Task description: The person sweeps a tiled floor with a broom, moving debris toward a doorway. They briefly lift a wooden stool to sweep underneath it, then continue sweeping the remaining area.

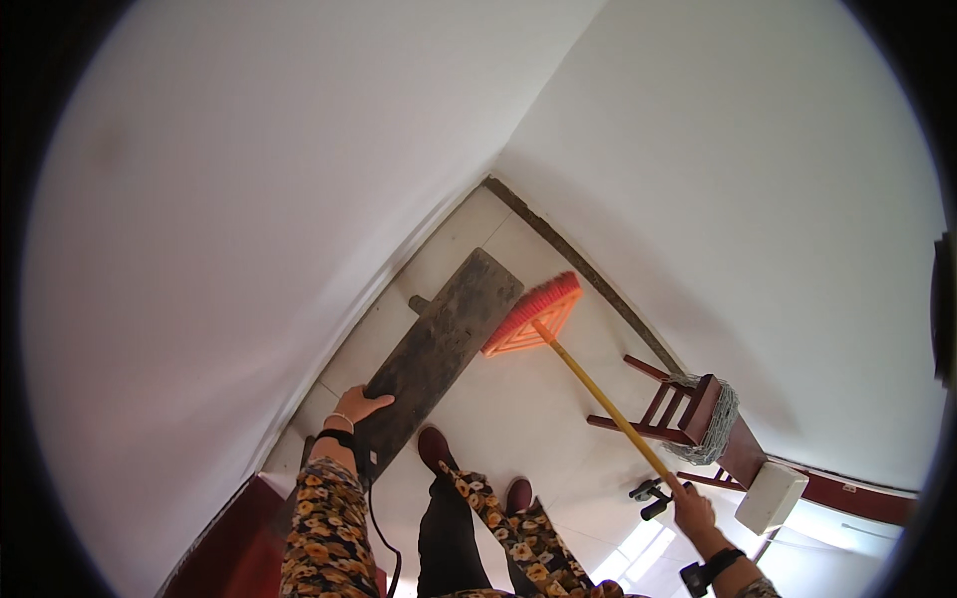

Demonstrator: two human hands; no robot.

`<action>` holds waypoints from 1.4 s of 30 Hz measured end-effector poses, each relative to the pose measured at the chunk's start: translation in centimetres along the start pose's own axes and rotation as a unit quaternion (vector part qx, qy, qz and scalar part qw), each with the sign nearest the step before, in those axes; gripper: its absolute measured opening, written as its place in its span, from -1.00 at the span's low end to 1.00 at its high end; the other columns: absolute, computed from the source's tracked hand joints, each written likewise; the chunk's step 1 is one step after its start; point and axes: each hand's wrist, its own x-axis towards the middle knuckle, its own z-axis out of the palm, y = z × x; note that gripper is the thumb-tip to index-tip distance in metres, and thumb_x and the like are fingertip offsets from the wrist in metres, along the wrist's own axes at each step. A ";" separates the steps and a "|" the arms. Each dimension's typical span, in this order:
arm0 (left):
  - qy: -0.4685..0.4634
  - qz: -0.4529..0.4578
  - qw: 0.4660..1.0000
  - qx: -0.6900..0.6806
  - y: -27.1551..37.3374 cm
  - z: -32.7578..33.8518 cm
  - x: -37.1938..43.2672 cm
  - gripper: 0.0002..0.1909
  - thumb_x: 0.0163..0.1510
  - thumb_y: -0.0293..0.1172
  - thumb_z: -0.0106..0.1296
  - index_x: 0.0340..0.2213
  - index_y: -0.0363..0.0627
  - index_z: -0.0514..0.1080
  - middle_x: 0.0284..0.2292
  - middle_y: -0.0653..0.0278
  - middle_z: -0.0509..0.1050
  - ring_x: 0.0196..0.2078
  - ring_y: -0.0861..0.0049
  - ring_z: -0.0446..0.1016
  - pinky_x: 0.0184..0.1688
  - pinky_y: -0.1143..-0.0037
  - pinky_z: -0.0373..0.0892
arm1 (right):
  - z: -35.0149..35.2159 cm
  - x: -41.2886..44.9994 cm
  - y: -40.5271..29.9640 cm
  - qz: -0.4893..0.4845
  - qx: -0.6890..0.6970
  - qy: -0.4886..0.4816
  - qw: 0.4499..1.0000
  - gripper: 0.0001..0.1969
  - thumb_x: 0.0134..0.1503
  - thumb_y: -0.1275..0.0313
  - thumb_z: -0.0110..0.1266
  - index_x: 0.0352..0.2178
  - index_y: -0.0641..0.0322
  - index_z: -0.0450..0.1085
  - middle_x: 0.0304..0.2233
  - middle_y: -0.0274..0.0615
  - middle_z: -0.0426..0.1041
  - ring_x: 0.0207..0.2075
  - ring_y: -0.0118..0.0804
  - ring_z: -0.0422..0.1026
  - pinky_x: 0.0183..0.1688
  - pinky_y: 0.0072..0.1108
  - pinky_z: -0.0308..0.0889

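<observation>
My left hand grips the near left edge of a long, narrow wooden bench, its thumb on the dark, worn top. My right hand holds the yellow handle of a broom, which slants up and left across the floor. The broom's head has an orange plastic frame and red bristles. The bristles lie close against the right edge of the bench; whether they touch it I cannot tell. One stub of a bench leg sticks out on the left side.
White walls meet in a corner beyond the bench, with a dark strip along the right wall's foot. At right stands a dark red wooden stool or bench with wire mesh around it. A white box is nearby. Red furniture stands lower left.
</observation>
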 end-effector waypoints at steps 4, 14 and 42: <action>0.046 0.002 0.999 -0.021 2.8 1.8 -8.3 -0.23 -0.35 0.24 0.11 -0.39 -0.38 0.46 -0.43 -0.01 0.49 -0.36 0.22 0.48 -0.28 0.41 0.36 | -7.5 -2.4 7.0 -0.096 -0.042 0.125 0.987 -0.33 -0.07 0.52 -0.07 0.07 -0.37 -0.02 -0.45 -0.08 0.28 -0.53 -0.06 0.41 -0.53 -0.30 0.34; 0.159 0.102 0.977 -0.096 5.6 12.3 -25.3 -0.44 -0.35 0.00 0.22 -0.45 -0.31 0.46 -0.53 0.08 0.50 -0.44 0.29 0.49 -0.38 0.43 0.35 | -12.8 -8.0 12.6 -0.144 0.048 0.121 0.981 -0.46 0.08 0.37 -0.20 0.08 -0.42 -0.07 -0.47 -0.07 0.34 -0.54 -0.03 0.40 -0.51 -0.29 0.32; 0.231 -0.053 0.955 -0.177 11.2 30.4 -53.2 -0.45 -0.16 0.03 0.13 -0.48 -0.36 0.37 -0.60 0.28 0.39 -0.53 0.58 0.33 -0.50 0.50 0.24 | -2.1 -12.2 30.3 -0.100 0.358 0.099 0.923 -0.44 0.07 0.35 -0.17 0.10 -0.30 -0.11 -0.54 0.23 0.37 -0.45 0.25 0.36 -0.37 -0.12 0.26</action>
